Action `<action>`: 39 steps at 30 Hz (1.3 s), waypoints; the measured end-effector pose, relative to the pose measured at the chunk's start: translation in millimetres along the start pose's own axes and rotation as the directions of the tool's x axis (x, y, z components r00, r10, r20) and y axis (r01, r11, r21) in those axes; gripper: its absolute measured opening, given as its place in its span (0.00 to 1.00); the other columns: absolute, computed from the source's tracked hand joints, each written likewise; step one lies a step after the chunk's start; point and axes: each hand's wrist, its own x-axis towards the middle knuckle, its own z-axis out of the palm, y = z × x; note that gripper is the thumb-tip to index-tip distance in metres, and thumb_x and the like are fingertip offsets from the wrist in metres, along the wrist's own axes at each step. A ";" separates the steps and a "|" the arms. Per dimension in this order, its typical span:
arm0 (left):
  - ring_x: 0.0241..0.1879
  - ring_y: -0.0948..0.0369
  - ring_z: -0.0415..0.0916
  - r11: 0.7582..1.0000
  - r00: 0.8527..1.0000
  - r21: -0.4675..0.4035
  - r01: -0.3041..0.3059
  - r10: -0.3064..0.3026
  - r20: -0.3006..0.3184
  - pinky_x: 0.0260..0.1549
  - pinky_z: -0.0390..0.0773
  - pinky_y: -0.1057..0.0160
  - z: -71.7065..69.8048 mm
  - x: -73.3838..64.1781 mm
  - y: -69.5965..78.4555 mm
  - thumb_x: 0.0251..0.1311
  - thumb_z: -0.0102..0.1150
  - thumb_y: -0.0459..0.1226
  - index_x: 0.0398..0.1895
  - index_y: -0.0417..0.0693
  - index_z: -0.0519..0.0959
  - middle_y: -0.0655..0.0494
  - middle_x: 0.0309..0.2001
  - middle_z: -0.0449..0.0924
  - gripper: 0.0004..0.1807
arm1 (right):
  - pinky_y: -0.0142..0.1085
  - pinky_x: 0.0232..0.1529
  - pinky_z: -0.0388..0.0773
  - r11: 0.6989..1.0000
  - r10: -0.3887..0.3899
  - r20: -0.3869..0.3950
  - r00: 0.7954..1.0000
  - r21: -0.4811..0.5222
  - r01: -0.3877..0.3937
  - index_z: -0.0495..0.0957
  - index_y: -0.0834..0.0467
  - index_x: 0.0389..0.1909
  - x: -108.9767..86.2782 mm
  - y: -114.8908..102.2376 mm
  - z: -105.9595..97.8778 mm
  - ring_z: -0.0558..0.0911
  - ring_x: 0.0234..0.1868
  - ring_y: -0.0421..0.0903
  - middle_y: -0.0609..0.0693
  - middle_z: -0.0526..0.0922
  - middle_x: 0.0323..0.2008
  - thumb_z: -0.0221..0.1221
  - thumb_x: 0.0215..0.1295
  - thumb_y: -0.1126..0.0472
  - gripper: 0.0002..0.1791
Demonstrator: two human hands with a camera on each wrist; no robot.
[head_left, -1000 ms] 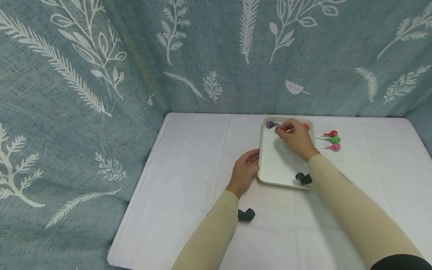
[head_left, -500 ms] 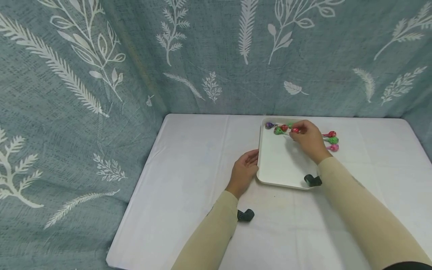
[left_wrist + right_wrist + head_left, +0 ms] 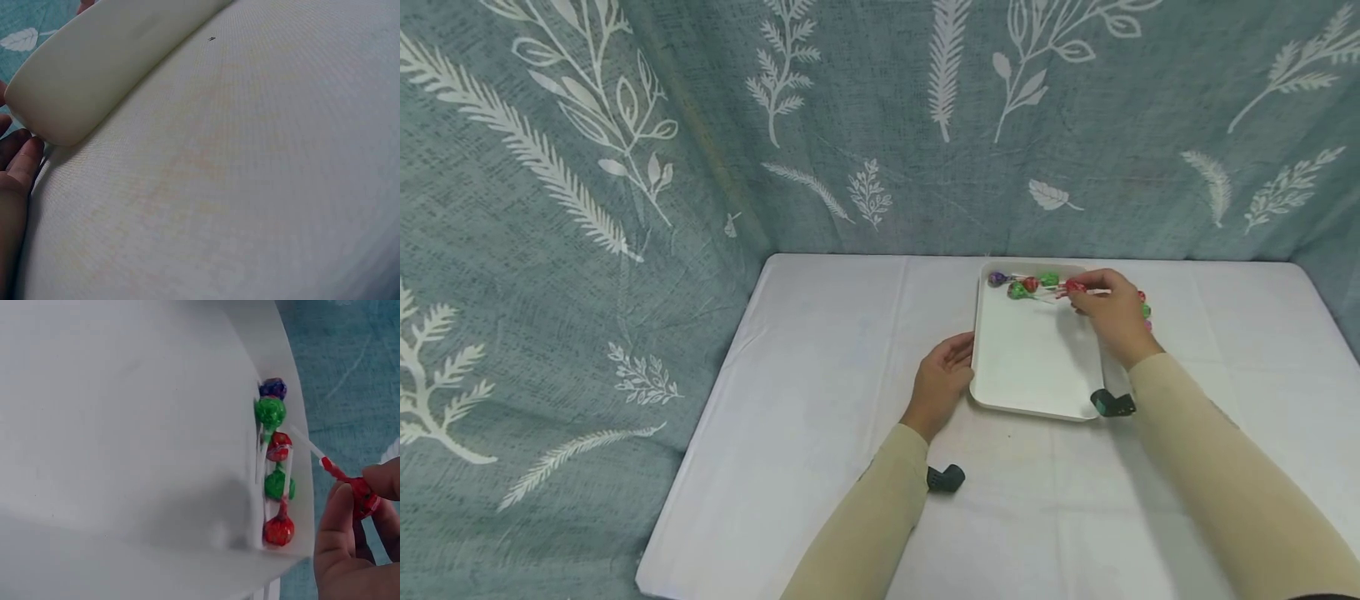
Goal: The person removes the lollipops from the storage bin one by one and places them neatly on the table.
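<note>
In the head view, my right hand (image 3: pixel 1116 312) is over the right side of a white tray (image 3: pixel 1037 367). Finger and thumb pinch a red-wrapped lollipop (image 3: pixel 364 497) by its head, the white stick pointing away from the hand. Along the tray's far edge lie a purple lollipop (image 3: pixel 997 278), a green lollipop (image 3: pixel 1018 290), another green lollipop (image 3: pixel 279 485) and two red ones, one red lollipop (image 3: pixel 279 530) nearest the corner. My left hand (image 3: pixel 942 379) touches the tray's left side; its fingers (image 3: pixel 28 159) meet the outer wall near a corner.
Several lollipops (image 3: pixel 1146 311) lie on the table right of the tray, mostly hidden behind my right hand. A white cloth (image 3: pixel 820 400) covers the table. A blue-green leaf-patterned curtain (image 3: pixel 925 200) hangs behind and to the left.
My right hand has moved right along the tray's far edge, from the left-hand lollipops toward the right corner, uncovering green and red ones. The left hand stays at the tray's side.
</note>
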 end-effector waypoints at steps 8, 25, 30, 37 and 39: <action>0.68 0.54 0.79 1.000 1.000 0.016 -0.004 0.004 0.011 0.66 0.80 0.63 0.0 -1.2 1.0 0.62 0.53 0.21 0.73 0.36 0.76 0.44 0.69 0.80 0.32 | 0.30 0.55 0.85 1.000 0.013 -0.016 1.000 -0.011 -0.013 0.72 0.67 0.71 -3.8 1.6 -11.0 0.81 0.53 0.46 0.63 0.74 0.66 0.58 0.83 0.56 0.25; 0.68 0.54 0.78 1.000 1.000 0.007 -0.005 0.005 -0.002 0.66 0.79 0.63 1.8 0.1 1.4 0.62 0.53 0.20 0.72 0.37 0.77 0.44 0.68 0.80 0.32 | 0.22 0.50 0.84 0.994 0.113 -0.077 0.991 0.001 -0.113 0.73 0.63 0.71 -22.6 37.6 -48.8 0.82 0.51 0.41 0.54 0.75 0.60 0.59 0.82 0.47 0.29; 0.68 0.55 0.78 1.000 1.000 0.016 -0.011 0.011 0.007 0.67 0.79 0.64 1.0 -0.3 2.8 0.63 0.53 0.21 0.73 0.37 0.76 0.44 0.70 0.79 0.32 | 0.21 0.48 0.84 0.993 0.111 -0.092 0.989 0.034 -0.109 0.76 0.63 0.68 -26.3 46.3 -55.4 0.81 0.49 0.38 0.50 0.76 0.58 0.62 0.81 0.49 0.27; 0.68 0.53 0.78 1.000 1.000 0.001 -0.015 0.015 0.009 0.67 0.79 0.63 1.5 0.4 2.6 0.63 0.53 0.20 0.73 0.36 0.76 0.42 0.70 0.79 0.32 | 0.20 0.48 0.83 0.991 0.130 -0.097 0.987 0.030 -0.128 0.74 0.63 0.70 -32.5 51.3 -66.2 0.80 0.49 0.36 0.50 0.76 0.58 0.61 0.81 0.47 0.29; 0.68 0.53 0.78 1.000 1.000 0.006 -0.014 0.014 0.009 0.66 0.79 0.63 1.6 0.4 2.5 0.63 0.53 0.20 0.73 0.36 0.76 0.42 0.70 0.79 0.32 | 0.20 0.48 0.83 0.991 0.132 -0.104 0.986 0.024 -0.131 0.74 0.64 0.70 -33.3 52.1 -68.8 0.81 0.49 0.36 0.51 0.75 0.58 0.61 0.82 0.47 0.29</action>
